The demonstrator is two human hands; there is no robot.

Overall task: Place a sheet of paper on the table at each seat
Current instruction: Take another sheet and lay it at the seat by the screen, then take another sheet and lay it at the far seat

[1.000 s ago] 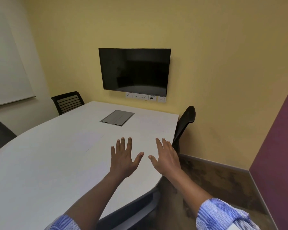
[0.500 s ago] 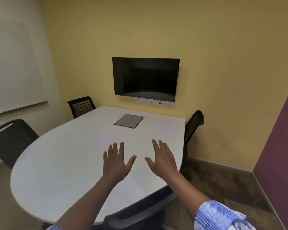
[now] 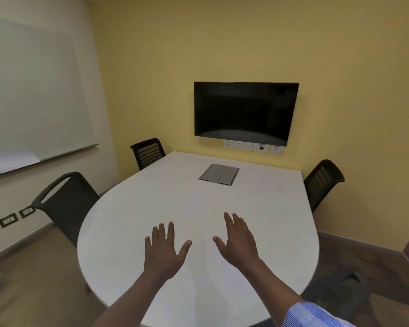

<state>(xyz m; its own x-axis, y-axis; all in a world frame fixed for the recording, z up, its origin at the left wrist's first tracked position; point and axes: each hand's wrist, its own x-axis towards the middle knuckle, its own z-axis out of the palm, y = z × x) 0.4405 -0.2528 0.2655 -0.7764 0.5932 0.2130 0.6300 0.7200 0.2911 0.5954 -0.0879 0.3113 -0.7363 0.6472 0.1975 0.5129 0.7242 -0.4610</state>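
A white table [image 3: 151, 208] with a rounded near end fills the middle of the view. My left hand [image 3: 164, 253] and my right hand [image 3: 240, 241] hover palm-down over its near end, fingers spread, holding nothing. A few white sheets of paper [image 3: 14, 158] lie on the whiteboard ledge at the far left. Three black chairs stand around the table: one at the near left [image 3: 66, 206], one at the far left [image 3: 148, 152], one at the right [image 3: 321, 180]. No paper shows on the tabletop.
A grey cable hatch [image 3: 219, 174] is set into the table's far half. A black screen [image 3: 244, 113] hangs on the yellow wall above a row of sockets [image 3: 246, 145]. A whiteboard [image 3: 33, 95] covers the left wall. Brown floor runs along both sides.
The view has swung left and pulled back, so the whole table, the near left chair and the whiteboard ledge now show. Both hands stay spread over the table.
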